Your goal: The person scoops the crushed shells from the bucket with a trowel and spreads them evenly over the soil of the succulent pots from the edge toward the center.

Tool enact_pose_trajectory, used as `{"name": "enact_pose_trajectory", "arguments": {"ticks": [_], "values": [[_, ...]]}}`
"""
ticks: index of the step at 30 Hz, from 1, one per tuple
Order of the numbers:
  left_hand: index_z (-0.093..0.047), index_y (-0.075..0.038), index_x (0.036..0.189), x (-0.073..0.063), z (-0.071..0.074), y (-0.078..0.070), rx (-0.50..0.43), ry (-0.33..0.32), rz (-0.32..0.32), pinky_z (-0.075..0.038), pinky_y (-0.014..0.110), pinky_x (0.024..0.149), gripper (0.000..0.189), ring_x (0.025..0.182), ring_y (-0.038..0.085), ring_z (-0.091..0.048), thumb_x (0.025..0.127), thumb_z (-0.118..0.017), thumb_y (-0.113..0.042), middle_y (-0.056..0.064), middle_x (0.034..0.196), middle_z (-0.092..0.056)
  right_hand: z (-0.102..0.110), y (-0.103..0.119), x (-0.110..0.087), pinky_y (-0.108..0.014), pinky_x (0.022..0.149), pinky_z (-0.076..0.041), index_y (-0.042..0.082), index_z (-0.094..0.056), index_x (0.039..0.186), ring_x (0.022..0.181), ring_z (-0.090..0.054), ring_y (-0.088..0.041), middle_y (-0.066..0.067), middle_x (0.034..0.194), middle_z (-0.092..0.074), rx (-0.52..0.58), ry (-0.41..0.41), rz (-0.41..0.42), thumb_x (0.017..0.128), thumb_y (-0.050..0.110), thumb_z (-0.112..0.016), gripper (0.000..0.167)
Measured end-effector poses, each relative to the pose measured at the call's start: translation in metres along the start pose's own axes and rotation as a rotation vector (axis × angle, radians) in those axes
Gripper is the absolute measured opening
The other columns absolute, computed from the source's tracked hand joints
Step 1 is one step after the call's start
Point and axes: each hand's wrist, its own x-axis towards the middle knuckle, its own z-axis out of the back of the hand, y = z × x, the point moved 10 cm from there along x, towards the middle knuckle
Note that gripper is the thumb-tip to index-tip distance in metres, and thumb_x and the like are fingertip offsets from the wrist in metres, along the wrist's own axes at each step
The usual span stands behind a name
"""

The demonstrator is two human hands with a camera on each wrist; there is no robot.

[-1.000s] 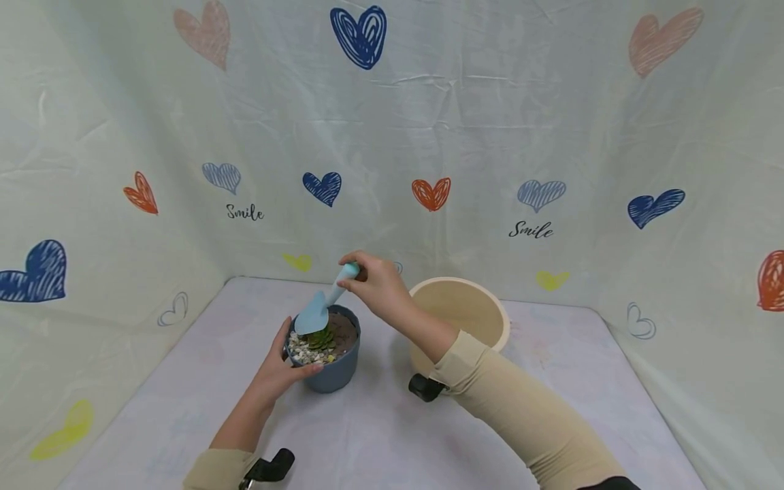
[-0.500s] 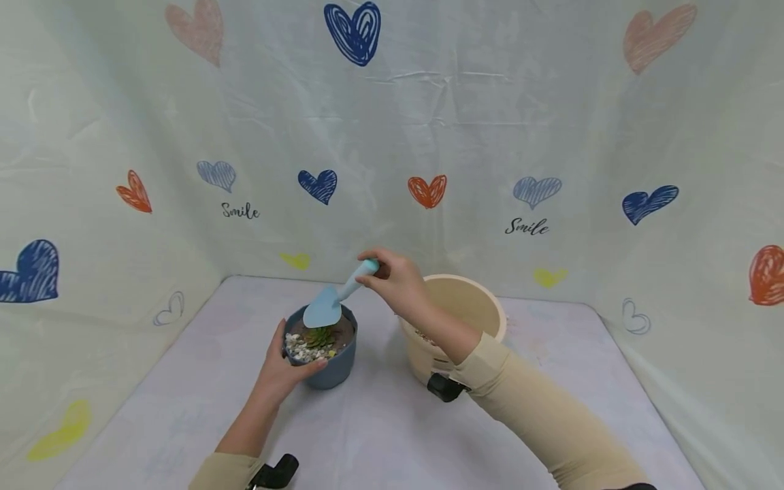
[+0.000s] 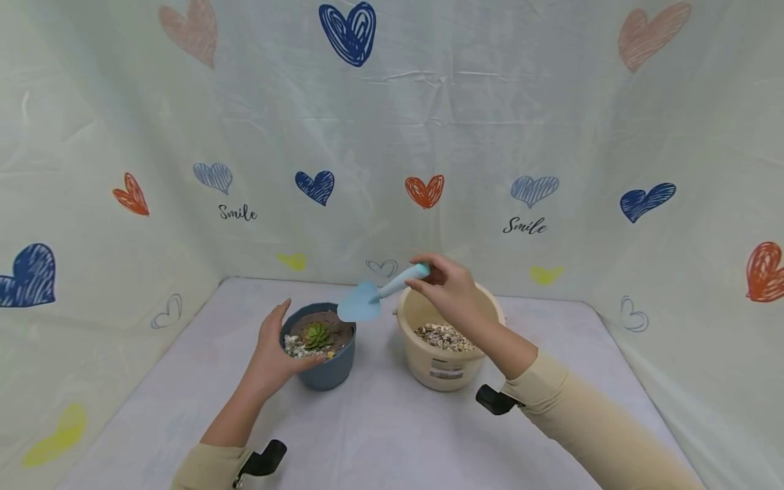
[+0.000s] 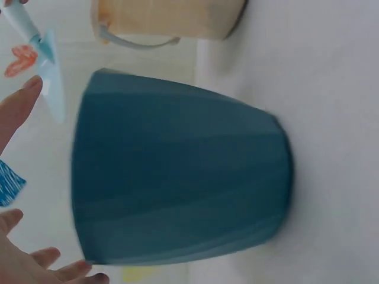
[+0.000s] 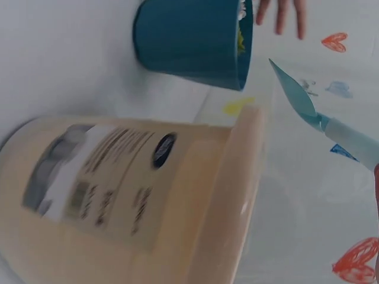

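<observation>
My right hand (image 3: pixel 450 289) pinches the handle of a light blue hand trowel (image 3: pixel 361 303). The trowel's blade hangs in the air between the blue flower pot (image 3: pixel 327 374) and the cream bucket (image 3: pixel 447 371). Inside the pot, a green succulent (image 3: pixel 317 335) grows with white pebbles (image 3: pixel 300 347) on its near left and brown soil behind. My left hand (image 3: pixel 272 350) is at the pot's left side, fingers spread and thumb by the near rim. In the left wrist view its fingertips (image 4: pixel 44 257) lie around the pot's rim. Mixed small stones (image 3: pixel 444 336) lie in the bucket.
A white cloth (image 3: pixel 380 435) covers the table, and a curtain (image 3: pixel 478 150) printed with hearts rises behind and at both sides. The bucket has a thin handle (image 4: pixel 136 44) hanging at its side and a printed label (image 5: pixel 106 171) on its front.
My right hand has moved right with the trowel, from over the succulent to beside the pot, near the bucket. My left hand has loosened from the pot, its fingers spreading.
</observation>
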Motion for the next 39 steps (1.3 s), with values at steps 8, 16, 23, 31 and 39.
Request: {"name": "enact_pose_trajectory", "arguments": {"ticks": [8, 16, 23, 31, 39], "values": [[-0.014, -0.016, 0.157, 0.0, -0.022, -0.053, 0.019, 0.025, -0.126, -0.024, 0.069, 0.105, 0.116, 0.144, 0.042, -0.01, 0.07, -0.09, -0.031, 0.015, 0.161, -0.007, 0.043, -0.003, -0.024, -0.024, 0.071, -0.056, -0.003, -0.067, 0.11, 0.082, -0.068, -0.017, -0.011, 0.099, -0.068, -0.088, -0.077, 0.081, 0.08, -0.005, -0.076, 0.032], [-0.021, -0.019, 0.156, 0.001, -0.084, -0.084, -0.044, 0.108, -0.168, -0.026, 0.065, 0.107, 0.116, 0.145, 0.037, -0.014, 0.066, -0.092, -0.034, 0.011, 0.161, -0.014, 0.085, -0.016, -0.047, -0.016, 0.073, -0.053, -0.005, -0.063, 0.111, 0.083, -0.063, -0.002, -0.015, 0.097, -0.065, -0.106, -0.204, 0.044, 0.082, -0.005, -0.074, 0.031], [-0.023, -0.015, 0.155, 0.012, -0.124, -0.092, -0.104, 0.169, -0.145, -0.026, 0.064, 0.107, 0.115, 0.144, 0.038, -0.018, 0.066, -0.092, -0.032, 0.014, 0.159, -0.02, 0.118, -0.022, -0.068, -0.015, 0.076, -0.053, -0.008, -0.059, 0.111, 0.085, -0.063, 0.001, -0.015, 0.098, -0.063, -0.142, -0.266, -0.016, 0.084, -0.009, -0.071, 0.029], [-0.021, -0.012, 0.156, 0.027, -0.151, -0.093, -0.133, 0.184, -0.117, -0.026, 0.061, 0.109, 0.117, 0.144, 0.036, -0.02, 0.066, -0.09, -0.04, 0.014, 0.159, -0.02, 0.126, -0.048, -0.081, -0.016, 0.072, -0.054, -0.006, -0.061, 0.11, 0.082, -0.064, -0.001, -0.016, 0.095, -0.066, -0.205, -0.23, -0.161, 0.084, -0.004, -0.073, 0.028], [-0.02, -0.012, 0.156, 0.03, -0.157, -0.097, -0.17, 0.183, -0.117, -0.026, 0.06, 0.109, 0.117, 0.143, 0.038, -0.023, 0.066, -0.092, -0.034, 0.017, 0.158, -0.019, 0.109, -0.074, -0.075, -0.022, 0.066, -0.055, -0.002, -0.064, 0.106, 0.081, -0.063, -0.021, -0.014, 0.094, -0.067, -0.338, -0.081, -0.304, 0.085, 0.001, -0.074, 0.024]]}}
